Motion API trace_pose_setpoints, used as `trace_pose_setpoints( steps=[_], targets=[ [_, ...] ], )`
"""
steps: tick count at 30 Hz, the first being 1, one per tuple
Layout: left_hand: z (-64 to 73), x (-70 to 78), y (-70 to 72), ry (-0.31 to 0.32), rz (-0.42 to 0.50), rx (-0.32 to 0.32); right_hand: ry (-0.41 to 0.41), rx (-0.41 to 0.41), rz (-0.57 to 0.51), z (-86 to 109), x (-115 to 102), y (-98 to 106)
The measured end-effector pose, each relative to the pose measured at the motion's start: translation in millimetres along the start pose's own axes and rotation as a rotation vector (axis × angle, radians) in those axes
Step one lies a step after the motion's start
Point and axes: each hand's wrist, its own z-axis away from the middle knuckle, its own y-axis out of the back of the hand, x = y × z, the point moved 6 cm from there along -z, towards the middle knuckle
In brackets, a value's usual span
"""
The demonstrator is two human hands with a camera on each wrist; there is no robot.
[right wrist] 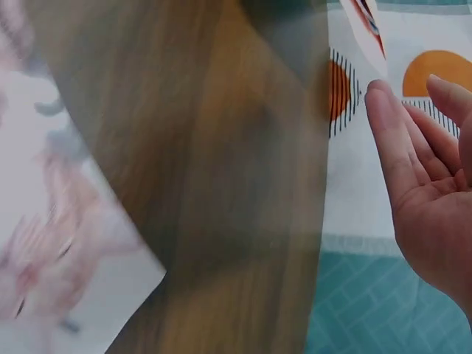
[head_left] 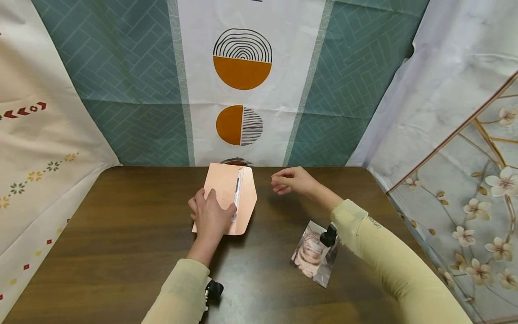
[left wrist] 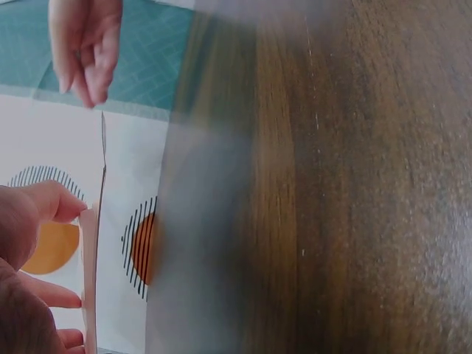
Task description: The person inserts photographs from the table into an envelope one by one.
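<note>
My left hand (head_left: 212, 216) grips a pale pink envelope (head_left: 220, 180), its thumb by the opening and its other fingers at the far side. Seen edge-on in the left wrist view, the envelope (left wrist: 90, 280) shows above the tabletop's far edge. Its flap (head_left: 247, 198) spreads open to the right, and a narrow pale and dark strip shows along the opening. My right hand (head_left: 294, 181) hovers to the right of the flap, thumb and fingertips close together, holding nothing. A glossy print of a striped cat (head_left: 308, 256) lies on the table below the right forearm.
The dark wooden table (head_left: 121, 252) ends at a patterned hanging cloth (head_left: 283, 90) behind the envelope. Cream cloth (head_left: 40, 148) hangs on the left; flower-printed cloth (head_left: 477, 211) hangs on the right. A small black camera (head_left: 328, 235) on the right wrist overlaps the cat print.
</note>
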Motion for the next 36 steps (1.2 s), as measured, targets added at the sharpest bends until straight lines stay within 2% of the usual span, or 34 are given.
trace_pose_setpoints(
  steps=[9, 14, 18, 23, 31, 36],
  targets=[
    [0.3, -0.3, -5.9, -0.007, -0.006, 0.003, 0.023, 0.010, 0.177, 44.5, 20.0, 26.6],
    [-0.1, -1.3, -4.6, -0.010, -0.008, 0.018, 0.030, 0.023, 0.262, 67.4, 31.2, 36.4],
    [-0.8, -1.6, -3.0, -0.013, -0.012, 0.013, 0.043, 0.029, 0.401, 87.1, 39.4, 43.3],
    [-2.1, -2.5, -2.6, -0.009, -0.016, 0.001, 0.093, 0.012, 0.567, 110.1, 46.0, 49.0],
    [-1.0, -2.3, -3.1, -0.010, -0.019, 0.003, 0.149, -0.001, 0.656, 136.5, 60.6, 51.7],
    [-1.3, -1.1, -3.0, -0.017, -0.019, 0.006, 0.206, 0.012, 0.729, 149.8, 63.5, 46.5]
  ],
)
